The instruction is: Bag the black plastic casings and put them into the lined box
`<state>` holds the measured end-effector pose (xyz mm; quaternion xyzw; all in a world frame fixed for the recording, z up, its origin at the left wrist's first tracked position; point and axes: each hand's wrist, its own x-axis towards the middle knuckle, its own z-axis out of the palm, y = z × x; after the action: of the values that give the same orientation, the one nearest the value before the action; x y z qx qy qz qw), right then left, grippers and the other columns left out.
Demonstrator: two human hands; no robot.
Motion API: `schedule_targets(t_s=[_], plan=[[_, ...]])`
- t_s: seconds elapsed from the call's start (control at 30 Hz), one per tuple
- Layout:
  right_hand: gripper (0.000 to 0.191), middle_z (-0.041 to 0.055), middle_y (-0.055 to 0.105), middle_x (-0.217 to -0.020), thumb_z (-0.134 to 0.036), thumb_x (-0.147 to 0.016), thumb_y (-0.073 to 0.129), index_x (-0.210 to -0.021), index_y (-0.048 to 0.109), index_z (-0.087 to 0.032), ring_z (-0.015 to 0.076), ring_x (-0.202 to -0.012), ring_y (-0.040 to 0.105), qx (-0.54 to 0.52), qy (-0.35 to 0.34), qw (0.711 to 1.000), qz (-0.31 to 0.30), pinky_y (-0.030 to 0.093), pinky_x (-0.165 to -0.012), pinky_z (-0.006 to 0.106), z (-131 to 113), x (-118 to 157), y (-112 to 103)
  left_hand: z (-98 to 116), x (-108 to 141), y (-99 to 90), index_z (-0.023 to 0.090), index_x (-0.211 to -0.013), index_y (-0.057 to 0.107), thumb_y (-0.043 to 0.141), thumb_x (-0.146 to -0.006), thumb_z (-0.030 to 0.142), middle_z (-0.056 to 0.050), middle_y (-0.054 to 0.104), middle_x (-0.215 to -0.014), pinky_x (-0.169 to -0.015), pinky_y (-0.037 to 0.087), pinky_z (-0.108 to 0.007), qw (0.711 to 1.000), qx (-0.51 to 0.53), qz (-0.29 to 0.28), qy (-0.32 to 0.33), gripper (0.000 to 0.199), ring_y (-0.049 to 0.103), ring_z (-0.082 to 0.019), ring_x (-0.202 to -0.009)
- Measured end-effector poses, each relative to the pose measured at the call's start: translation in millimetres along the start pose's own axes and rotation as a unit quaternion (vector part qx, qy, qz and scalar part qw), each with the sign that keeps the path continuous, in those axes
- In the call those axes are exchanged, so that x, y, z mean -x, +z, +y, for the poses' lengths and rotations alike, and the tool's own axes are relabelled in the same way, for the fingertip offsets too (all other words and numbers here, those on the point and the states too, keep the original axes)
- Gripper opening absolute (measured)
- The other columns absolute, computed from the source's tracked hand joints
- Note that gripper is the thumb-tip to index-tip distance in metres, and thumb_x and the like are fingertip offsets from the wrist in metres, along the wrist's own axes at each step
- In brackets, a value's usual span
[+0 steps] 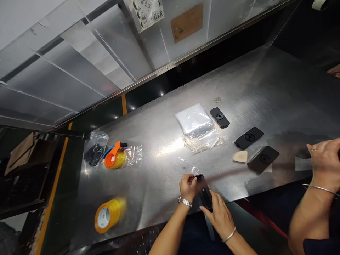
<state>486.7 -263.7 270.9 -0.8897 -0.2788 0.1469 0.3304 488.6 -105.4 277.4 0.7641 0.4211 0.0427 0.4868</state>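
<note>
A black, flat rectangular device point(204, 191) is held between my two hands at the table's front edge. Thumb and fingers of my left hand point(188, 187) pinch near its upper end. My right hand point(220, 214) grips its lower right side, thumb on one side and fingers on the other. A thin clear plastic bag point(187, 165) shows just beyond my left hand; whether it joins the device I cannot tell. Farther back, a stack of clear plastic bags point(195, 118) lies beside a black device with a round ring point(220, 117).
More ringed black devices point(249, 137) and a beige pad point(240, 156) lie to the right. A co-worker's hands point(325, 163) are at the right edge. On the left are a yellow tape roll point(107, 216), an orange tape dispenser point(113, 157) and a bag of black items point(95, 152).
</note>
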Motion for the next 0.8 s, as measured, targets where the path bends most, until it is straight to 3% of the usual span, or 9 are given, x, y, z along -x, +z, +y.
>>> schedule_targets(t_s=[0.17, 0.37, 0.53, 0.67, 0.8], plan=[[0.034, 0.0113, 0.057, -0.093, -0.042, -0.083, 0.046, -0.110, 0.049, -0.021, 0.0285, -0.084, 0.058, -0.011, -0.003, 1.000, -0.019, 0.051, -0.068, 0.042, -4, -11, -12, -2, 1, 4.2, 0.014, -0.077, 0.063, 0.055, -0.073, 0.023, -0.006, 0.065, -0.074, -0.065, 0.050, -0.030, 1.000, 0.013, 0.011, -0.017, 0.013, 0.061, -0.016, -0.068], [0.029, 0.0109, 0.054, -0.096, -0.028, -0.088, 0.036, -0.109, 0.055, -0.020, 0.0250, -0.094, 0.051, -0.047, -0.034, 0.998, -0.011, 0.043, -0.085, 0.042, 6, -71, -23, 0, 1, 3.0, 0.015, -0.074, 0.064, 0.055, -0.073, 0.022, -0.005, 0.063, -0.072, -0.062, 0.050, -0.027, 1.000, 0.020, 0.012, -0.015, 0.011, 0.059, -0.014, -0.065], [0.024, 0.0051, 0.058, -0.083, -0.020, -0.085, 0.041, -0.093, 0.064, -0.022, 0.0192, -0.084, 0.054, -0.088, -0.099, 0.984, -0.116, 0.047, -0.076, 0.034, 12, -113, -18, 3, 1, 0.8, 0.015, -0.073, 0.064, 0.056, -0.073, 0.023, -0.005, 0.062, -0.072, -0.061, 0.049, -0.027, 1.000, 0.020, 0.013, -0.003, 0.012, 0.059, -0.015, -0.065], [0.024, 0.0031, 0.058, -0.080, -0.015, -0.084, 0.040, -0.088, 0.063, -0.021, 0.0148, -0.076, 0.057, -0.108, -0.129, 0.967, -0.190, 0.048, -0.070, 0.027, 16, -126, -21, 5, 1, 0.3, 0.014, -0.072, 0.065, 0.055, -0.074, 0.024, -0.006, 0.062, -0.071, -0.059, 0.047, -0.027, 1.000, 0.017, 0.012, 0.002, 0.014, 0.058, -0.016, -0.065], [0.021, 0.0029, 0.058, -0.079, -0.018, -0.085, 0.041, -0.085, 0.062, -0.020, 0.0148, -0.074, 0.056, -0.108, -0.148, 0.955, -0.232, 0.046, -0.069, 0.027, 17, -135, -27, 4, 0, 1.1, 0.016, -0.071, 0.065, 0.055, -0.073, 0.023, -0.005, 0.061, -0.070, -0.059, 0.046, -0.026, 1.000, 0.015, 0.011, -0.001, 0.012, 0.057, -0.015, -0.064]])
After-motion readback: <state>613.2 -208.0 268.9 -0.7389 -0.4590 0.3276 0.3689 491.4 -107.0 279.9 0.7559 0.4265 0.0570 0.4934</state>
